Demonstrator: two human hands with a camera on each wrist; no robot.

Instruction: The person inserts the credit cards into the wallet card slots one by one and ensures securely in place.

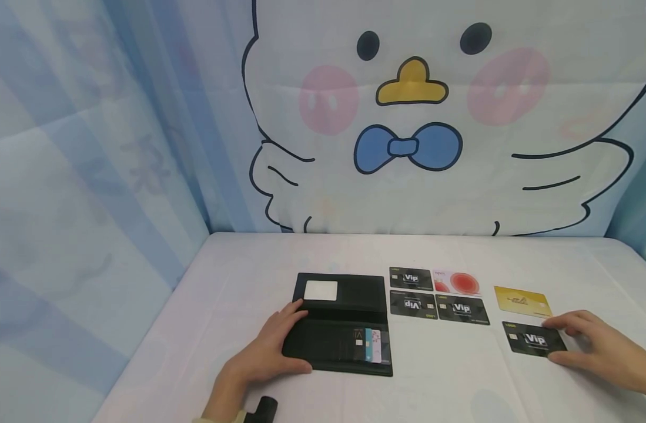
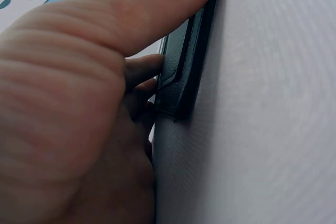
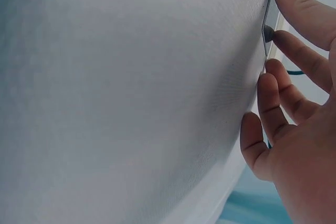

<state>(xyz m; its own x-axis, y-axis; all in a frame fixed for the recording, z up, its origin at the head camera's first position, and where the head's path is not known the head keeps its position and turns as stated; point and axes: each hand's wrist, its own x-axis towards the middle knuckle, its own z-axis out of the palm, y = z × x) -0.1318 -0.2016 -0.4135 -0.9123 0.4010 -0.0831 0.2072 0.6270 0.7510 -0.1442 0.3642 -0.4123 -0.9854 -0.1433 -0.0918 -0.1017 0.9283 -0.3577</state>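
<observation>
An unfolded black wallet (image 1: 333,338) lies on the table. My left hand (image 1: 270,343) rests at its left side, fingers fairly straight, thumb along the near edge; in the left wrist view this hand (image 2: 68,93) touches the wallet (image 2: 176,77). Several cards (image 1: 375,345) sit in the wallet's near half, and a white patch (image 1: 320,290) shows in its far half. At the right, my right hand (image 1: 600,349) pinches a black Vip card (image 1: 531,339) by its right end, between thumb and index finger. The right wrist view shows the hand (image 3: 310,129) and card (image 3: 271,19) edge-on.
Three black Vip cards, one of them upside down (image 1: 414,304), and a pink-and-red card (image 1: 457,282) lie in two rows right of the wallet. A gold card (image 1: 522,301) lies just beyond the pinched one. A printed curtain (image 1: 407,200) hangs behind the white table (image 1: 434,376).
</observation>
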